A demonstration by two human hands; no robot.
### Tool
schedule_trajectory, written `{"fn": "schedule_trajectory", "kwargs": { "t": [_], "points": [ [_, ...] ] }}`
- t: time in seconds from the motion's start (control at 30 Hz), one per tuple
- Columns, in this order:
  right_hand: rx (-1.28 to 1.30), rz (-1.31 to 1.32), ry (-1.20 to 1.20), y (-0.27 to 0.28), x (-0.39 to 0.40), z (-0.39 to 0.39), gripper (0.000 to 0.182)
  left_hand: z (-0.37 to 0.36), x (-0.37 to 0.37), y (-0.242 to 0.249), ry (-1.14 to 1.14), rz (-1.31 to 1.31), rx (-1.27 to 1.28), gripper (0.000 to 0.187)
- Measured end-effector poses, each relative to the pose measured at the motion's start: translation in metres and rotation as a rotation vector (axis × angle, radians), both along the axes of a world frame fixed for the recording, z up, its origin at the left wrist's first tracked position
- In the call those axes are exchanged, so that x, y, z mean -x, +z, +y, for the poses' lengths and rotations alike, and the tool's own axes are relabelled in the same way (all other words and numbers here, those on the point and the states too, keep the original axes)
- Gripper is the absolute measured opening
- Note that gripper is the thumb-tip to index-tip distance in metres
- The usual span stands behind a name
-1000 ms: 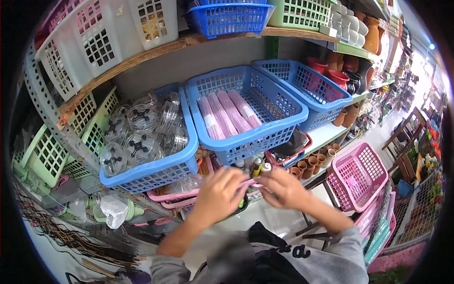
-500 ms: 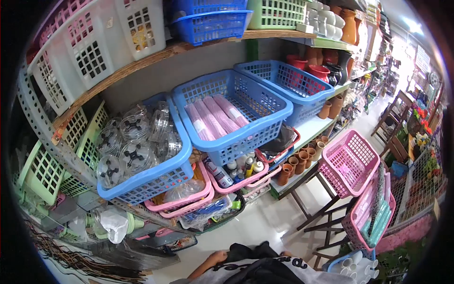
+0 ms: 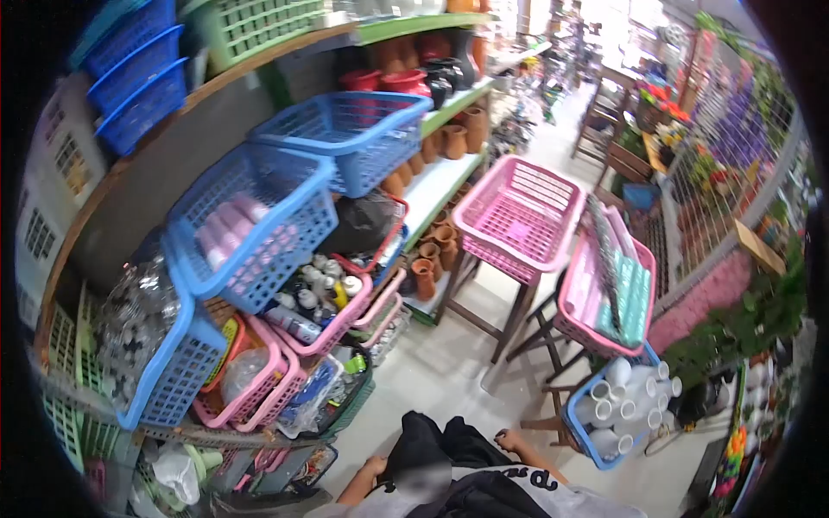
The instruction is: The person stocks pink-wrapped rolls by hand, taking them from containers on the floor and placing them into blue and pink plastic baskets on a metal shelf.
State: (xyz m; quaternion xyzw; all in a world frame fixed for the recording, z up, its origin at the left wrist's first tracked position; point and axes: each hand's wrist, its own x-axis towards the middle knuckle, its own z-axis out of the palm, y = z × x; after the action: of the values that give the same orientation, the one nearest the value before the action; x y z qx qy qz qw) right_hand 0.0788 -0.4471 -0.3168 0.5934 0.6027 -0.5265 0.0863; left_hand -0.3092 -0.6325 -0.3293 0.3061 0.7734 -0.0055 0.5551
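Aisle (image 3: 548, 142): we see white glare at its far end.
Floor (image 3: 427, 375): bright, with soft reflections.
Wall (image 3: 142, 203): dimmer, in shade.
Green basket (image 3: 263, 30): we find it blurred.
Edges: our view curves into black corners.

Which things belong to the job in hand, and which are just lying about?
Possibly the job's, being nearest:
Dark basket, by left hand
Blue basket of white vessels, by right hand

Likely just lying about:
Pink basket on the stool
Clay pots
Purple flowers
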Motion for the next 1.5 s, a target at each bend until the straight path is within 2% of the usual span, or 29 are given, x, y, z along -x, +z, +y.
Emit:
{"fn": "schedule_trajectory", "kwargs": {
  "t": [0.03,0.07,0.13,0.17,0.3,0.37,0.43,0.5,0.53,0.57,0.67,0.7,0.77,0.83,0.9,0.97,1.03,1.1,1.13,1.2,1.23,1.3,1.33,1.37,1.43,1.47,1.5],
  "points": [
    [0.095,0.013,-0.089,0.01,0.0,-0.007,0.034,0.008,0.002,-0.018,0.069,-0.056,-0.008,0.04],
    [0.11,-0.025,-0.116,0.018,-0.001,-0.015,0.038,0.022,-0.001,-0.006,0.026,-0.057,0.003,0.04],
    [0.035,0.019,-0.15,-0.023,-0.013,-0.035,0.039,0.076,-0.01,0.037,-0.209,0.148,-0.173,0.04],
    [-0.05,0.055,-0.138,-0.04,-0.018,-0.041,0.039,0.094,-0.01,0.04,-0.251,0.145,-0.174,0.04],
    [0.058,0.154,-0.401,-0.03,-0.009,-0.038,0.03,0.16,-0.007,0.046,-0.408,0.046,-0.144,0.036],
    [-0.03,0.18,-0.464,-0.019,0.0,-0.022,0.025,0.197,-0.005,0.051,-0.497,0.032,-0.138,0.035],
    [-0.304,0.371,-0.607,-0.012,0.008,0.0,0.023,0.241,-0.008,0.062,-0.551,-0.024,-0.248,0.035],
    [-0.26,0.37,-0.719,0.045,0.02,0.039,0.022,0.291,-0.017,0.06,-0.557,-0.097,-0.361,0.037],
    [-0.352,0.399,-0.709,0.077,0.024,0.061,0.022,0.315,-0.028,0.066,-0.618,-0.089,-0.455,0.037],
    [-0.439,0.426,-0.696,0.104,0.027,0.082,0.021,0.34,-0.047,0.084,-0.675,-0.083,-0.545,0.037],
    [-0.72,0.445,-0.742,0.162,0.023,0.144,0.02,0.409,-0.111,0.14,-0.687,-0.382,-0.679,0.03],
    [-0.828,0.471,-0.739,0.181,0.019,0.163,0.019,0.427,-0.135,0.157,-0.753,-0.456,-0.828,0.029],
    [-0.813,0.525,-0.855,0.228,0.01,0.196,0.018,0.455,-0.184,0.202,-0.788,-0.657,-0.972,0.027],
    [-0.911,0.404,-0.837,0.253,-0.009,0.227,0.019,0.478,-0.227,0.248,-0.834,-0.742,-1.027,0.026],
    [-1.031,0.402,-0.821,0.262,-0.034,0.259,0.021,0.495,-0.26,0.28,-0.896,-0.726,-0.986,0.025],
    [-1.143,0.268,-0.801,0.278,-0.054,0.285,0.023,0.511,-0.288,0.291,-0.905,-0.762,-0.997,0.025],
    [-1.291,0.118,-0.689,0.281,-0.074,0.31,0.036,0.518,-0.307,0.294,-0.836,-0.807,-1.022,0.025],
    [-1.282,-0.124,-0.591,0.28,-0.09,0.332,0.047,0.533,-0.323,0.291,-0.853,-0.783,-1.047,0.025],
    [-1.287,-0.115,-0.593,0.277,-0.095,0.344,0.047,0.539,-0.329,0.292,-0.859,-0.75,-1.044,0.025],
    [-1.28,-0.322,-0.566,0.269,-0.103,0.366,0.058,0.55,-0.338,0.294,-0.879,-0.671,-1.107,0.025],
    [-1.279,-0.313,-0.567,0.268,-0.107,0.375,0.058,0.558,-0.343,0.294,-0.88,-0.662,-1.106,0.025],
    [-1.03,-0.395,-0.458,0.266,-0.114,0.391,0.065,0.573,-0.349,0.295,-0.996,-0.536,-1.156,0.024],
    [-1.04,-0.421,-0.43,0.264,-0.117,0.397,0.066,0.578,-0.353,0.3,-1.021,-0.487,-1.16,0.023],
    [-1.038,-0.413,-0.43,0.262,-0.121,0.399,0.066,0.584,-0.356,0.304,-1.021,-0.48,-1.155,0.023],
    [-0.839,-0.303,-0.4,0.262,-0.134,0.406,0.065,0.601,-0.366,0.314,-1.092,-0.46,-1.161,0.023],
    [-0.845,-0.3,-0.401,0.261,-0.139,0.411,0.065,0.61,-0.372,0.318,-1.089,-0.47,-1.214,0.023],
    [-0.884,-0.171,-0.468,0.26,-0.144,0.413,0.063,0.622,-0.377,0.323,-1.093,-0.466,-1.219,0.023]
  ]
}}
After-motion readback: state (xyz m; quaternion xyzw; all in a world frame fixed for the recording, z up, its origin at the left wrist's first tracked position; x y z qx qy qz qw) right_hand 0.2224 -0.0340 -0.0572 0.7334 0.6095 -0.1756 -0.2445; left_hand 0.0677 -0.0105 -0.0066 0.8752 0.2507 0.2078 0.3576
